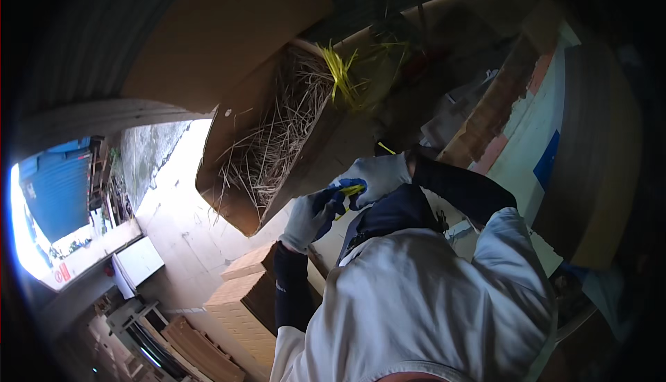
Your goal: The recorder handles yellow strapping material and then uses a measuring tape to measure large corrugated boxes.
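In front of my body, my two hands are close together, both in pale grey work gloves with blue-coated palms. A thin, bright yellow strip [353, 190] is gripped between them, and a short end of it hangs below the fingers. My left hand [305, 219] is closed on the strip from the left. My right hand [378, 178] pinches it from the right, its fingertips partly hidden behind the glove. Beyond my hands stands an open cardboard box [239, 115] full of thin, dry brown stalks [281, 129]. Loose yellow strips [338, 70] hang over its far corner.
Stacked cardboard [243, 299] stands at the lower left, near my left elbow. A large cardboard sheet [222, 35] rises behind the box. To the right, a long pale panel [531, 132] carries a blue patch [547, 160]. A white box [139, 262] sits farther left, by a bright opening.
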`<state>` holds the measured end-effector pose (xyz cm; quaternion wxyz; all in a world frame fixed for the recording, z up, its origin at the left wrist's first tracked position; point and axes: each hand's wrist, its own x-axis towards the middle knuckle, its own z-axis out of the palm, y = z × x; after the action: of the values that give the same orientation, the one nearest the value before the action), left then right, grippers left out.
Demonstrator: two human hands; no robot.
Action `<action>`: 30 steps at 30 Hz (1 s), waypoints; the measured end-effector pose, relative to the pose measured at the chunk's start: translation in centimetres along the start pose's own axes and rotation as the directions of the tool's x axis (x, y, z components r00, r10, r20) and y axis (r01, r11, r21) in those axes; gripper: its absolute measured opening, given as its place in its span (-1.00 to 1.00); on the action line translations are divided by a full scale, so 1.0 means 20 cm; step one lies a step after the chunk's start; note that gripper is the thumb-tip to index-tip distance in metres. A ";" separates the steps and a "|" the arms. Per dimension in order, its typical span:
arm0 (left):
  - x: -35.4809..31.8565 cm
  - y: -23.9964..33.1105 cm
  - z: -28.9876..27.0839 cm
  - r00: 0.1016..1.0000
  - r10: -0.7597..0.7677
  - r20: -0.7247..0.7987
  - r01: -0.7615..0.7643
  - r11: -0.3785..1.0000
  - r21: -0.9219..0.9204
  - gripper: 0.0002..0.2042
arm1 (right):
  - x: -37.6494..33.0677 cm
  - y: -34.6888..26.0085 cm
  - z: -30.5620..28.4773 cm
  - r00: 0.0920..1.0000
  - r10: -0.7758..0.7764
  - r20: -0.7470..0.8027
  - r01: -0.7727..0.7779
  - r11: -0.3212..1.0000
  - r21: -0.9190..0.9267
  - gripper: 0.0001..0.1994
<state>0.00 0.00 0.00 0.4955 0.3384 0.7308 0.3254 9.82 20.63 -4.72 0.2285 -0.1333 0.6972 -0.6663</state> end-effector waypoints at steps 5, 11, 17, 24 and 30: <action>0.63 0.02 -0.09 0.994 -0.089 0.066 0.099 0.980 -0.175 -0.75 | -0.15 0.21 -0.74 0.985 0.171 -0.011 -0.167 0.945 -0.281 -0.74; 1.01 -0.32 0.04 0.994 0.100 0.035 -0.105 0.978 0.182 -0.73 | -0.39 0.43 -1.05 0.844 0.514 -0.153 -0.525 0.735 -0.429 -0.79; 1.26 -0.40 0.15 0.938 -0.311 0.156 0.279 0.940 0.197 -0.39 | -0.38 0.52 -1.25 0.856 0.467 -0.221 -0.508 0.683 -0.526 -0.79; 1.36 -0.03 -0.03 0.997 -0.016 -0.078 0.043 0.931 0.364 0.18 | -0.18 0.46 -1.22 0.919 0.390 -0.053 -0.322 0.667 -0.672 -0.80; 1.45 -0.10 0.03 0.992 0.064 0.113 -0.072 0.995 0.069 -0.35 | -0.07 0.30 -1.25 0.956 0.294 0.017 -0.217 0.741 -0.635 -0.81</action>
<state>-7.85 22.62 -16.47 0.5112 0.3984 0.7017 0.2961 -0.77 43.52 -10.25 0.3001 -0.1433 0.8758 -0.3498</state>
